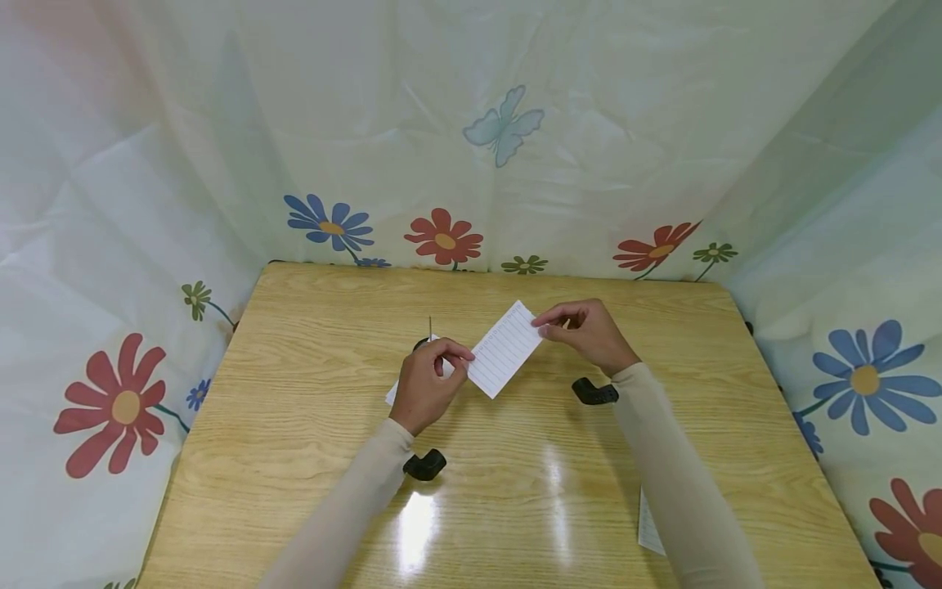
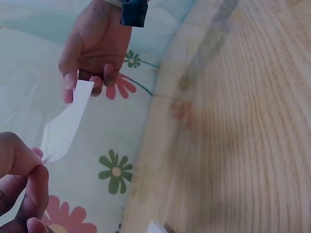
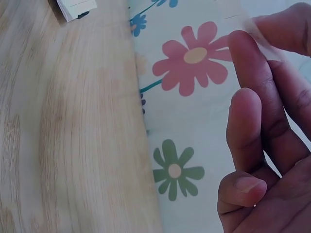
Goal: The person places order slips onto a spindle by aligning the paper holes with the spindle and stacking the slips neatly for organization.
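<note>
A white slip of paper (image 1: 506, 350) with printed lines is held up over the table, tilted, between both hands. My left hand (image 1: 430, 384) pinches its lower left edge between thumb and forefinger. At its upper right corner my right hand (image 1: 589, 334) pinches it the same way. In the left wrist view the slip (image 2: 65, 126) bows slightly between the two hands. Partly hidden behind my left hand are white papers (image 1: 392, 396) around a thin upright spike (image 1: 430, 327) with a black part at its foot. These papers (image 3: 77, 7) also show in the right wrist view.
Another lined paper (image 1: 649, 528) lies near the front right of the wooden table (image 1: 294, 368), partly under my right forearm. A flowered curtain (image 1: 515, 204) borders the table's back and sides. Black wrist devices (image 1: 425, 465) stick out from both sleeves.
</note>
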`<control>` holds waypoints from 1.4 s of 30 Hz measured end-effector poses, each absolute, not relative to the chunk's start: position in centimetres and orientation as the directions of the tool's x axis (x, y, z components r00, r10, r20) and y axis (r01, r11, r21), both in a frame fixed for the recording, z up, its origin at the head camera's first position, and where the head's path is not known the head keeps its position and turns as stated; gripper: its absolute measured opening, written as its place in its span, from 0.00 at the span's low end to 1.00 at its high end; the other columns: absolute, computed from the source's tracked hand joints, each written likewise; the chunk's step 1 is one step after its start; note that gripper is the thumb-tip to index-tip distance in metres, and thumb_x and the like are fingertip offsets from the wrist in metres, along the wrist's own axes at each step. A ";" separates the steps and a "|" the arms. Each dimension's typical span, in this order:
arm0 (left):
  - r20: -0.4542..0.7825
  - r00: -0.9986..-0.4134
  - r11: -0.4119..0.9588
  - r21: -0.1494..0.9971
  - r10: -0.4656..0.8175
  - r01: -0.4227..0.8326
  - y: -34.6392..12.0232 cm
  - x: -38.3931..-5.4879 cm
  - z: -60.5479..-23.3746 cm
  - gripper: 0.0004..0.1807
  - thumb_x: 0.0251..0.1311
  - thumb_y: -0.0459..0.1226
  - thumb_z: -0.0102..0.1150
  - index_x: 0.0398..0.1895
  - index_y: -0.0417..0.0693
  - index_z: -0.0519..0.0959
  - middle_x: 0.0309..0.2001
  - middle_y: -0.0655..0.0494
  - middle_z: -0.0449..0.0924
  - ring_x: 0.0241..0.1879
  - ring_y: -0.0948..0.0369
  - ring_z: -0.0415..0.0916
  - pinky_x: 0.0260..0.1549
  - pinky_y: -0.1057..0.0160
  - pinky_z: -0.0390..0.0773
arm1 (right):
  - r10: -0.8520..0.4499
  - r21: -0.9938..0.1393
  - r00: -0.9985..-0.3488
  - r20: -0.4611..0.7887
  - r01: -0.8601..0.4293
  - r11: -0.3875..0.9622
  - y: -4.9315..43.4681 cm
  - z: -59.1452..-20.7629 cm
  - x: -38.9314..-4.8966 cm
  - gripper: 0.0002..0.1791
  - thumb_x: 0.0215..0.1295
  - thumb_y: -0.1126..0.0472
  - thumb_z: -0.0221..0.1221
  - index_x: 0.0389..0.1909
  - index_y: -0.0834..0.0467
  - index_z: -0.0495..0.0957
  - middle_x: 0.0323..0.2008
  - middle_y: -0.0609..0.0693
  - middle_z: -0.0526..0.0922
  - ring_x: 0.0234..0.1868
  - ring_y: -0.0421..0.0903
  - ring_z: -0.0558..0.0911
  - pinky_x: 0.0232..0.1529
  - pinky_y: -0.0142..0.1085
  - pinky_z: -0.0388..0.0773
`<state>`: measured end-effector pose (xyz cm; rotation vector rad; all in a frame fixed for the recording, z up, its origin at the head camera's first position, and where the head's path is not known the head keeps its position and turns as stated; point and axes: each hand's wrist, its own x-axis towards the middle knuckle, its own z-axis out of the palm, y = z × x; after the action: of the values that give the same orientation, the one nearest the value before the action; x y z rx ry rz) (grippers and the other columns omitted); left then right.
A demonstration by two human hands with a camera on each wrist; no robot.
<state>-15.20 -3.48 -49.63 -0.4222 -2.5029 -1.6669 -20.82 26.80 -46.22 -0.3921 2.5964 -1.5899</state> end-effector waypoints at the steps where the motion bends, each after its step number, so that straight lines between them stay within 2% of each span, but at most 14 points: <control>1: 0.236 -0.957 0.359 0.890 0.169 0.282 -3.6 -15.2 -49.6 0.08 0.67 0.33 0.65 0.40 0.57 0.89 0.33 0.62 0.84 0.29 0.60 0.67 0.32 0.66 0.66 | -0.251 -0.884 -0.965 0.073 -0.179 0.432 26.7 -46.2 -20.9 0.08 0.70 0.61 0.70 0.45 0.59 0.91 0.43 0.47 0.92 0.33 0.47 0.77 0.34 0.34 0.71; 7: 0.225 -0.962 0.363 0.893 0.151 0.266 -4.0 -15.0 -49.5 0.09 0.67 0.33 0.63 0.38 0.59 0.88 0.33 0.62 0.83 0.30 0.59 0.66 0.33 0.65 0.65 | -0.218 -0.885 -0.971 0.095 -0.183 0.428 25.6 -46.2 -21.3 0.10 0.67 0.54 0.73 0.40 0.57 0.92 0.36 0.40 0.91 0.31 0.47 0.77 0.32 0.34 0.71; 13: 0.259 -0.957 0.359 0.887 0.132 0.289 -4.5 -14.8 -49.5 0.09 0.66 0.32 0.63 0.38 0.57 0.88 0.33 0.61 0.83 0.30 0.56 0.68 0.33 0.65 0.66 | -0.203 -0.895 -0.970 0.136 -0.208 0.394 24.3 -46.4 -21.6 0.08 0.65 0.56 0.75 0.37 0.57 0.92 0.35 0.45 0.92 0.29 0.47 0.76 0.30 0.34 0.71; 19: 0.264 -0.958 0.334 0.898 0.111 0.286 -5.2 -14.7 -49.5 0.10 0.65 0.30 0.63 0.39 0.55 0.88 0.33 0.59 0.84 0.31 0.50 0.70 0.34 0.65 0.65 | -0.217 -0.896 -0.962 0.164 -0.238 0.374 23.2 -46.6 -21.8 0.07 0.67 0.58 0.74 0.39 0.57 0.92 0.37 0.50 0.92 0.30 0.47 0.77 0.30 0.34 0.72; 25: 0.254 -0.963 0.313 0.910 0.095 0.271 -6.1 -14.7 -49.3 0.10 0.65 0.29 0.63 0.40 0.54 0.89 0.34 0.55 0.84 0.30 0.54 0.69 0.34 0.66 0.65 | -0.223 -0.891 -0.960 0.167 -0.244 0.383 21.9 -46.2 -21.9 0.06 0.69 0.57 0.72 0.42 0.55 0.91 0.40 0.53 0.91 0.32 0.48 0.77 0.32 0.34 0.73; 31: 0.239 -0.969 0.289 0.925 0.059 0.246 -7.0 -14.5 -49.1 0.11 0.66 0.29 0.63 0.41 0.54 0.89 0.34 0.55 0.83 0.29 0.57 0.67 0.30 0.67 0.63 | -0.254 -0.884 -0.949 0.188 -0.276 0.378 20.5 -45.8 -22.3 0.07 0.73 0.59 0.68 0.45 0.56 0.90 0.43 0.56 0.90 0.33 0.49 0.77 0.34 0.34 0.73; 42: 0.244 -0.970 0.288 0.929 -0.006 0.232 -8.7 -14.5 -49.1 0.11 0.65 0.29 0.62 0.39 0.54 0.89 0.33 0.56 0.83 0.26 0.59 0.65 0.23 0.68 0.60 | -0.289 -0.875 -0.937 0.196 -0.300 0.380 18.4 -45.8 -23.0 0.08 0.72 0.62 0.68 0.47 0.59 0.90 0.45 0.58 0.90 0.32 0.47 0.76 0.34 0.34 0.72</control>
<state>-14.49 -8.67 -49.12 -0.2103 -2.3531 -1.7507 -22.99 18.42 -45.81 -0.5590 2.6182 -1.6642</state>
